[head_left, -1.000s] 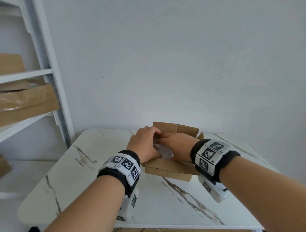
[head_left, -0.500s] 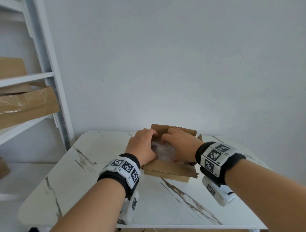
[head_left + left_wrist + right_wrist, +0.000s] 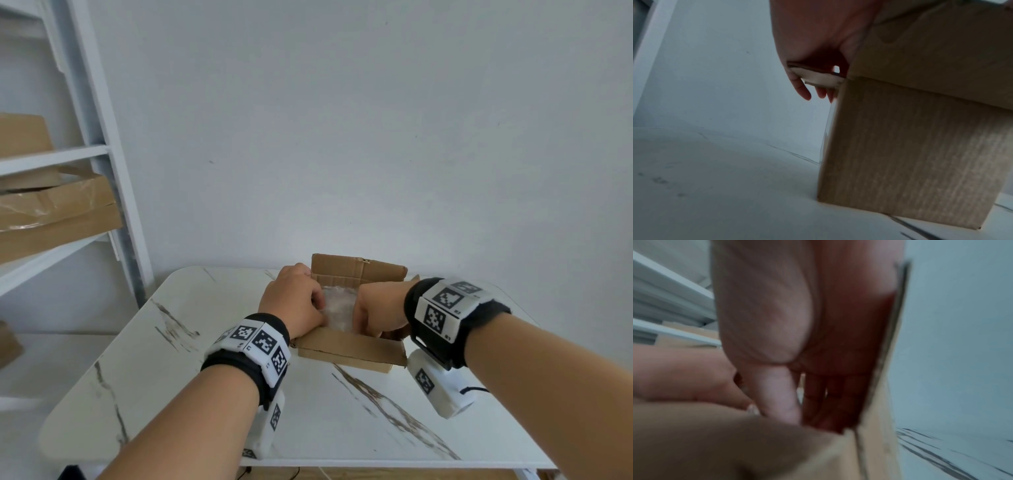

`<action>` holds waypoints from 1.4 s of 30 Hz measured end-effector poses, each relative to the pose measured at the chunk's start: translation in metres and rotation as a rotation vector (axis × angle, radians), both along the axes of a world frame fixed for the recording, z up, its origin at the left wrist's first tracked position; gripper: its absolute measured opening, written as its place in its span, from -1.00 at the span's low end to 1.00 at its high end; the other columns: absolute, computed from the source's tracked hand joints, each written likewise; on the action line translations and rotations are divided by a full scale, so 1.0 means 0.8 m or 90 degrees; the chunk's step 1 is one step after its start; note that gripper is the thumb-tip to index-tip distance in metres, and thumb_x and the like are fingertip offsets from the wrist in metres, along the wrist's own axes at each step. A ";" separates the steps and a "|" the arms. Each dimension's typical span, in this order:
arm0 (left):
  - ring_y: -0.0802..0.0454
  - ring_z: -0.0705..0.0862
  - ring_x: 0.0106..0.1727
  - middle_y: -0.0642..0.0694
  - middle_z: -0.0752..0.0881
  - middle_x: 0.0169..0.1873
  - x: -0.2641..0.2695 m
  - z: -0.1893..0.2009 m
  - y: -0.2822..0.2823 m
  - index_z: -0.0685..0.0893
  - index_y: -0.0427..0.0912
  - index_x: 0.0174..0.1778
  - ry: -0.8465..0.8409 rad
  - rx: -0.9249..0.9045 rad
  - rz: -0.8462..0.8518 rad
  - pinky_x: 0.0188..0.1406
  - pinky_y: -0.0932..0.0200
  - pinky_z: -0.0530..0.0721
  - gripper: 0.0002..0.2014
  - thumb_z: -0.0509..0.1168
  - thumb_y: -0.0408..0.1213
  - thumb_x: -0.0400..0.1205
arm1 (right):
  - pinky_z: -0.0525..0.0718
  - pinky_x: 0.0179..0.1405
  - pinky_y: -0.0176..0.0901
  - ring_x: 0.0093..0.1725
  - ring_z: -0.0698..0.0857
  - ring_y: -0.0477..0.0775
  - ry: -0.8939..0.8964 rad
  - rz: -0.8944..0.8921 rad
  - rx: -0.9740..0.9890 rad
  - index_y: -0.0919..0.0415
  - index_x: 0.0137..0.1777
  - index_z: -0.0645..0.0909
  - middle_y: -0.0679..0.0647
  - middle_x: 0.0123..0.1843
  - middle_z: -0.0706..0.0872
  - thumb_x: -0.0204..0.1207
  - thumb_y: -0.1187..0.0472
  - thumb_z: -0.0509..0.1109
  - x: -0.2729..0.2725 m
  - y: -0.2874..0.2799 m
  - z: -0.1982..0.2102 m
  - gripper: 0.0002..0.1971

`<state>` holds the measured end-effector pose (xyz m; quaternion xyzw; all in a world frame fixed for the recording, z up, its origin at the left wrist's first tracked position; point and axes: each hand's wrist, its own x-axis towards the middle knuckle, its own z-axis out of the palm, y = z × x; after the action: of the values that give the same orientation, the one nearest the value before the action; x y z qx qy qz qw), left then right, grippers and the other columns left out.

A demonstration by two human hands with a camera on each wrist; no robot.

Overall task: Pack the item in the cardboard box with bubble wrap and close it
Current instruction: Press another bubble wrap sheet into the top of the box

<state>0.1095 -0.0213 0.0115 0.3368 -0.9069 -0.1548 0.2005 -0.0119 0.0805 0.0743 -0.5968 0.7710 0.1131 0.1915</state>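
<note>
A small open cardboard box (image 3: 349, 349) stands at the far middle of the white marble table (image 3: 191, 359), its back flap upright and its front flap folded out towards me. Clear bubble wrap (image 3: 337, 305) fills its inside; the item under it is hidden. My left hand (image 3: 294, 301) sits on the box's left side, and in the left wrist view its fingers (image 3: 805, 94) curl over the left flap beside the box wall (image 3: 910, 154). My right hand (image 3: 380, 308) reaches down inside the right side, fingers (image 3: 834, 402) straight along the right flap (image 3: 892, 337).
A white shelf unit (image 3: 113, 192) stands left of the table and holds flattened cardboard boxes (image 3: 54, 219). A plain wall rises right behind the box. Bare tabletop (image 3: 342, 421) lies between the box and me.
Both hands lay together on top of the bubble wrap; they have moved apart to the box's left and right sides, and the wrap now shows between them, lower in the box.
</note>
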 end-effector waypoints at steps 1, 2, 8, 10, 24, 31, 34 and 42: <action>0.09 0.45 0.18 0.11 0.45 -0.04 0.000 0.000 0.000 0.70 0.05 -0.36 -0.002 0.002 -0.001 0.09 0.19 0.53 -0.89 0.50 -0.24 0.35 | 0.53 -0.65 -0.53 -0.40 0.54 -0.18 0.005 -0.001 -0.013 0.12 0.17 0.75 -0.17 -0.37 0.59 0.52 0.41 0.30 0.001 0.000 -0.003 -0.68; 0.09 0.44 0.21 0.11 0.46 -0.01 0.000 0.000 0.000 0.72 0.04 -0.35 -0.004 0.007 -0.002 0.12 0.19 0.52 -0.90 0.51 -0.23 0.35 | 0.59 -0.47 -0.44 -0.31 0.59 -0.12 0.019 0.005 -0.026 0.10 0.17 0.74 -0.14 -0.31 0.62 0.51 0.39 0.32 0.002 -0.001 -0.005 -0.68; 0.07 0.42 0.31 0.05 0.53 0.18 -0.001 0.003 0.000 0.80 0.02 -0.28 -0.014 0.032 0.000 0.23 0.12 0.51 -0.91 0.55 -0.16 0.35 | 0.71 0.17 0.05 0.10 0.72 0.21 0.182 0.030 -0.039 0.17 0.04 0.68 0.15 0.12 0.75 0.47 0.24 0.38 0.002 -0.022 -0.025 -0.83; 0.06 0.42 0.33 0.04 0.53 0.20 -0.003 0.004 0.001 0.81 0.02 -0.29 -0.019 0.034 0.004 0.25 0.11 0.51 -0.94 0.52 -0.21 0.37 | 0.69 0.20 0.04 0.13 0.72 0.22 0.194 0.011 -0.030 0.23 0.10 0.69 0.16 0.14 0.75 0.49 0.22 0.38 0.001 -0.021 -0.025 -0.79; 0.05 0.44 0.26 0.04 0.53 0.14 -0.004 0.006 0.002 0.81 0.00 -0.27 -0.027 0.024 0.005 0.24 0.10 0.53 -0.94 0.50 -0.26 0.40 | 0.68 -0.44 -0.45 -0.36 0.65 -0.09 -0.214 -0.118 -0.029 0.31 0.17 0.75 0.02 -0.27 0.71 0.54 0.54 0.14 -0.007 -0.004 -0.005 -0.61; 0.02 0.46 0.23 0.03 0.52 0.10 -0.008 0.003 -0.002 0.79 0.02 -0.32 -0.020 0.043 0.005 0.22 0.05 0.57 -0.92 0.48 -0.28 0.41 | 0.59 -0.59 -0.53 -0.35 0.64 -0.17 -0.150 -0.065 -0.041 0.10 0.09 0.78 -0.14 -0.33 0.68 0.53 0.30 0.39 -0.010 -0.004 -0.011 -0.79; 0.03 0.45 0.24 0.03 0.51 0.10 -0.008 0.002 -0.004 0.80 0.01 -0.30 -0.019 0.047 0.005 0.22 0.06 0.57 -0.94 0.49 -0.26 0.41 | 0.68 -0.14 -0.28 -0.03 0.69 0.03 -0.011 0.013 -0.039 0.03 0.01 0.69 -0.05 -0.09 0.74 0.53 0.30 0.34 -0.005 -0.016 -0.021 -0.81; 0.02 0.47 0.21 0.02 0.51 0.09 -0.012 0.001 -0.007 0.82 -0.02 -0.27 -0.028 0.051 0.012 0.21 0.07 0.57 -0.95 0.52 -0.25 0.41 | 0.68 0.19 0.04 0.09 0.68 0.21 0.273 0.063 0.031 0.23 0.24 0.63 0.16 0.20 0.69 0.57 0.14 0.31 -0.004 -0.028 -0.026 -0.70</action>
<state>0.0999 -0.0269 0.0124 0.3564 -0.9008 -0.1818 0.1686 -0.0152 0.0579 0.0535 -0.5912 0.7609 0.2654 0.0321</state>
